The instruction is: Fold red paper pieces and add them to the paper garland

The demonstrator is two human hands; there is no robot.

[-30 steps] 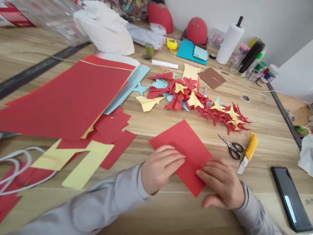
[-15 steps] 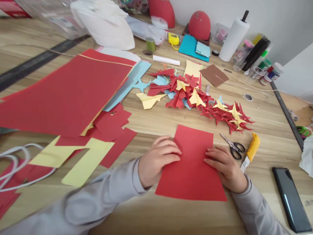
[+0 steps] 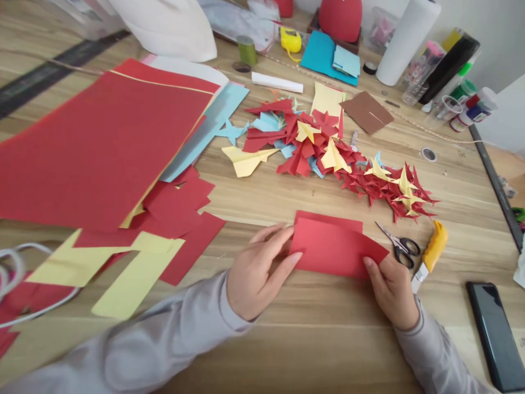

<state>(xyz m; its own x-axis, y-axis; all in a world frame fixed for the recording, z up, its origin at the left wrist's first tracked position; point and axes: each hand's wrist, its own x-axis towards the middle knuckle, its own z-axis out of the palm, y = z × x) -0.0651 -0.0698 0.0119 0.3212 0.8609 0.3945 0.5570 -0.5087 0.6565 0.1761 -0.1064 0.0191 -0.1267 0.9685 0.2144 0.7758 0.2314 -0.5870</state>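
Note:
A red paper sheet (image 3: 330, 246) is bent over on itself, its near half lifted towards the far edge, which shows as a thin strip behind. My left hand (image 3: 260, 271) grips the sheet's left side, thumb in front and fingers behind. At the right side my right hand (image 3: 391, 287) pinches the raised flap, its other fingers partly hidden behind the paper. Just beyond the right hand lie small black-handled scissors (image 3: 404, 249) and a yellow-handled utility knife (image 3: 433, 249).
Behind the sheet spreads a pile of folded paper stars and planes (image 3: 328, 142). Large red sheets (image 3: 106, 148) and yellow offcuts (image 3: 137, 276) lie on the left. A phone (image 3: 494, 334) rests at the right. Bottles (image 3: 471, 109) and a paper roll (image 3: 408, 44) stand at the back.
The red sheet lay flat under both hands; its near edge has been lifted and folded away from me. Both hands now grip its sides. The view has shifted slightly.

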